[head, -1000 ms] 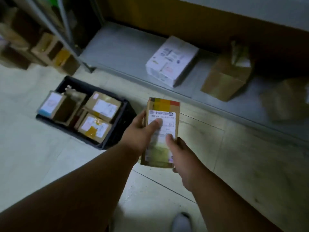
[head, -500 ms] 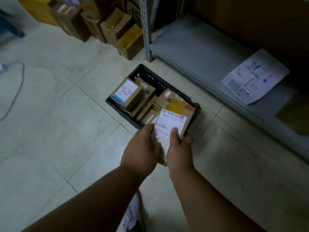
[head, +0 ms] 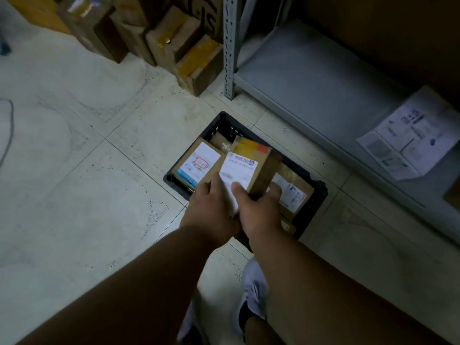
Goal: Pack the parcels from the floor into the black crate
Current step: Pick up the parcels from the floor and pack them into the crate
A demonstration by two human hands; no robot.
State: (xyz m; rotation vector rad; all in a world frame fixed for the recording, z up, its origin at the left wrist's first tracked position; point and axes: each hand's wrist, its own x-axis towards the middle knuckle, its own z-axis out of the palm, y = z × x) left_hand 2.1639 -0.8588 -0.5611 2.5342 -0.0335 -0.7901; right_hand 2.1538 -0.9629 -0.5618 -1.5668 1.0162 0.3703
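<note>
Both hands, left hand (head: 211,207) and right hand (head: 258,207), are gripping brown cardboard parcel with white label (head: 245,168) over black plastic crate (head: 321,192); you are lowering it flat into gap beside blue-striped labelled box (head: 196,163).

The crate (head: 313,207) sits mid-frame on the floor (head: 74,170), parcels inside; both hands hold a parcel (head: 249,168) above it; shelving (head: 311,78) upper right; stacked cartons (head: 159,38) upper left.
</note>
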